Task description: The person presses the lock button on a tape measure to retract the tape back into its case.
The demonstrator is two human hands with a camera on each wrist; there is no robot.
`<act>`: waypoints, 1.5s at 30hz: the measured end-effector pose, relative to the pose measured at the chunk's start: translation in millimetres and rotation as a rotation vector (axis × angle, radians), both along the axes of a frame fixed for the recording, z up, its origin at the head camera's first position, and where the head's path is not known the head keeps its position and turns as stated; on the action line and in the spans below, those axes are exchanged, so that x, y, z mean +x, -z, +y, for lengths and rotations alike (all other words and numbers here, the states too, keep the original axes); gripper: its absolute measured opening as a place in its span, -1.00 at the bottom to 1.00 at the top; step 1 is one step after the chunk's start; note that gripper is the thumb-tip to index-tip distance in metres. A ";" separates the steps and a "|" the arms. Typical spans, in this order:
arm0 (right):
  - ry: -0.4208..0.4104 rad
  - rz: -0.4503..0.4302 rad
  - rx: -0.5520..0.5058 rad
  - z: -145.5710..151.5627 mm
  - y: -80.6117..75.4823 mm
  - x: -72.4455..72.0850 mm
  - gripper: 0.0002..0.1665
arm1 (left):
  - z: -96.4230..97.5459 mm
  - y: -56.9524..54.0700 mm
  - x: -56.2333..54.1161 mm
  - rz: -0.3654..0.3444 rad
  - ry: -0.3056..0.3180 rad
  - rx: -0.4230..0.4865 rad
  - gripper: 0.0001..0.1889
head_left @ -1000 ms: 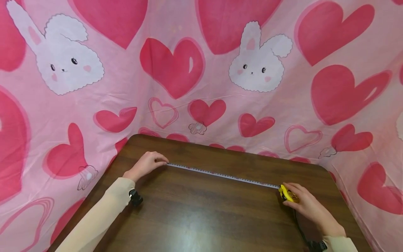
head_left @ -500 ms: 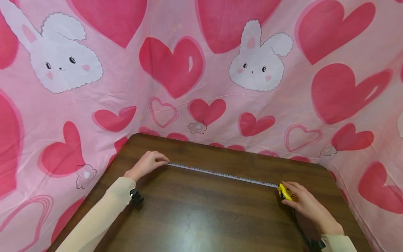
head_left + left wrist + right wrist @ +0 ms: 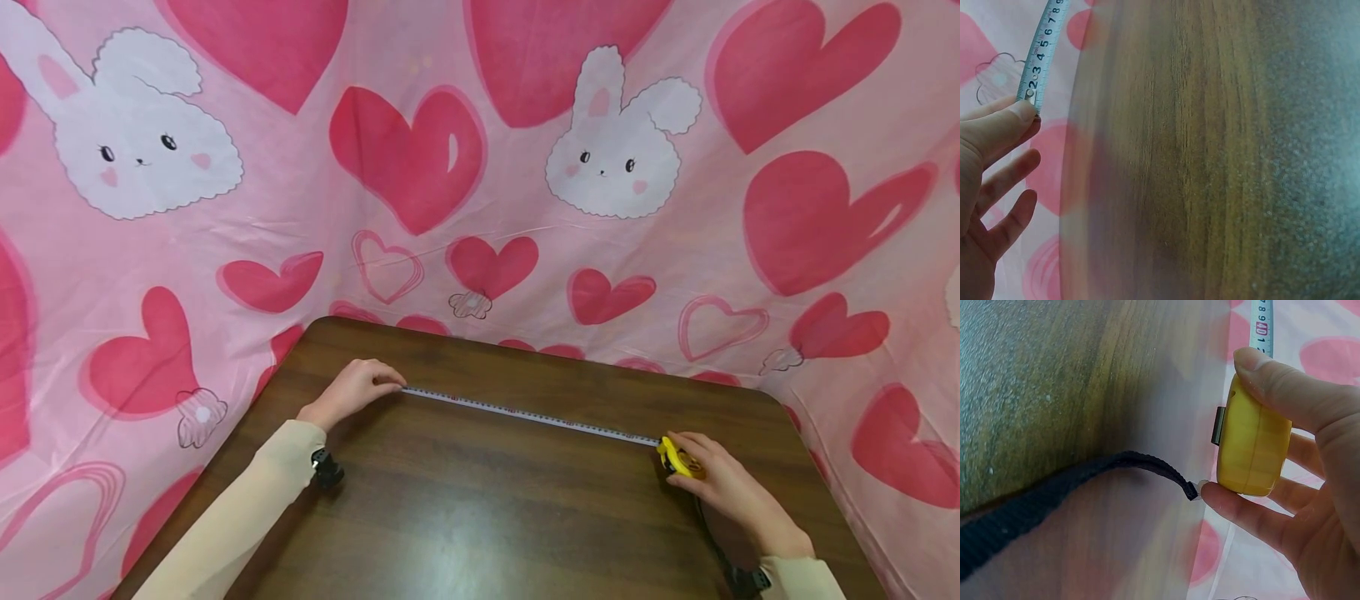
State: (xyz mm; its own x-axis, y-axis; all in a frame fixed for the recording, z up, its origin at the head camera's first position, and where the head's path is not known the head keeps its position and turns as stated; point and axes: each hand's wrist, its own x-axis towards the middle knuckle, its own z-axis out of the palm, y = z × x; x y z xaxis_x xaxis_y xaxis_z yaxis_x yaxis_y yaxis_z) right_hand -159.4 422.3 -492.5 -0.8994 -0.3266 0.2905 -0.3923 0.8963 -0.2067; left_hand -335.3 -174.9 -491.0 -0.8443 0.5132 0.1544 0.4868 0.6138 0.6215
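Tape measure [image 3: 1254, 444], yellow-cased: its pale printed blade [image 3: 532, 416] was drawn out straight across the far half of the bench [image 3: 465, 500], roughly parallel to the far edge. Whether the wood was touched by the blade could not be told.

Left of the hands [image 3: 356, 392]: the blade's free end was pinched between thumb and forefinger, the remaining fingers held apart. It was placed near the left edge, toward the far corner.

Right of the hands [image 3: 731, 483]: the case was grasped between thumb and fingers, its mouth turned leftward. It was placed near the right edge.

Strap [image 3: 1085, 478], black: seen beside a right fingertip at the case's end; its fastening could not be made out.

Bench: brown, wood-grained, far corners rounded. A narrow strip was left between blade and far edge; a much broader stretch of room was left on the near side, between the forearms.

Cloth [image 3: 517, 200], pink, printed with hearts and rabbits: hung close behind the far edge and along both sides.
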 end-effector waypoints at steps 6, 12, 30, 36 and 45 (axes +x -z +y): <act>-0.003 -0.003 -0.004 -0.8 -0.1 1.7 -0.21 | 0.1 0.7 1.2 0.005 -0.001 -0.004 -0.83; 0.018 -0.055 -0.026 -2.0 -0.3 3.8 -0.21 | 0.1 1.5 3.2 -0.003 -0.003 -0.002 -0.81; 0.002 -0.030 -0.032 -5.6 -0.7 4.6 -0.22 | 6.0 1.1 8.6 0.013 -0.005 -0.004 -0.84; -0.002 -0.038 -0.039 -6.3 -0.6 4.5 -0.22 | 6.3 3.6 8.5 0.003 -0.004 -0.003 -0.83; 0.019 -0.091 -0.060 -8.3 -0.2 4.9 -0.22 | 9.8 4.6 10.0 0.004 -0.006 0.000 -0.83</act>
